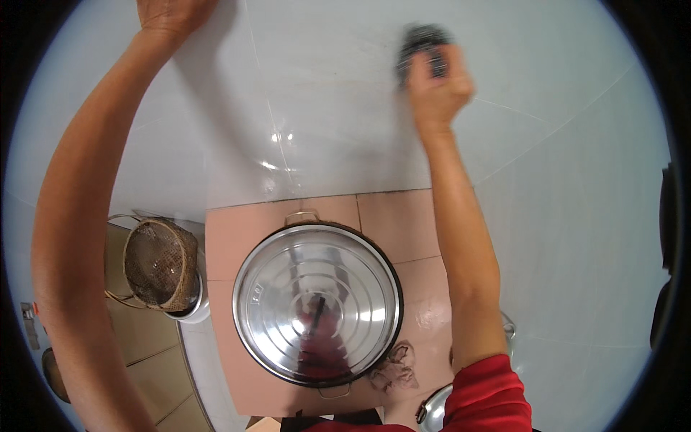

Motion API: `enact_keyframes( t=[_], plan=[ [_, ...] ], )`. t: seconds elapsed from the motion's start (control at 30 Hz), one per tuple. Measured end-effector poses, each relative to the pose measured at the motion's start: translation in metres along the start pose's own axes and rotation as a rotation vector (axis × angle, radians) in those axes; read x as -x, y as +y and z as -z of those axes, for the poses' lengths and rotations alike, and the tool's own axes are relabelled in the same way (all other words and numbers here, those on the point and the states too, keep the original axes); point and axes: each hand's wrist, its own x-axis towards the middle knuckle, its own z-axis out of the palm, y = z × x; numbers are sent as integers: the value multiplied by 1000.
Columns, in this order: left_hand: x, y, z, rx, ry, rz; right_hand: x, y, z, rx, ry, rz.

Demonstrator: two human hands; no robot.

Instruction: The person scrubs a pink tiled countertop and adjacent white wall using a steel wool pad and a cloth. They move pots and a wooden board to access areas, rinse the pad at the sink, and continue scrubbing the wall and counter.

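Observation:
My right hand point(440, 89) is closed on a dark, blurred scrubbing pad point(424, 46) and presses it against the pale tiled wall point(334, 108). At the top left edge my left hand point(175, 13) is at the same wall; its fingers are cut off by the frame, so whether it holds anything is hidden. Below and between my forearms, a large round metal pot lid point(270, 318) with a dark handle covers a wide pot that stands on the pink tiled surface point(232, 232).
A woven basket point(186, 259) rests over a white container point(202, 310) at the left. A crumpled cloth point(397, 372) lies beside the pot. Another metal lid or pan point(434, 410) is at the lower right, partly behind my red sleeve. Dark objects point(666, 216) stand at the far right.

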Motion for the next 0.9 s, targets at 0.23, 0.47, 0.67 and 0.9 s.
enact_keyframes(
  t=[0.23, 0.47, 0.67, 0.9],
  plan=[
    [3, 2, -1, 9, -13, 12, 11, -10, -4, -42, -161, 177],
    [0, 11, -2, -17, -20, 30, 10, 3, 5, 88, -93, 15],
    [6, 4, -1, -23, -13, 8, -53, 2, 5, 24, 71, -222],
    [-1, 5, 2, -16, -39, 33, 16, -9, 7, 15, -161, 78]
  ],
)
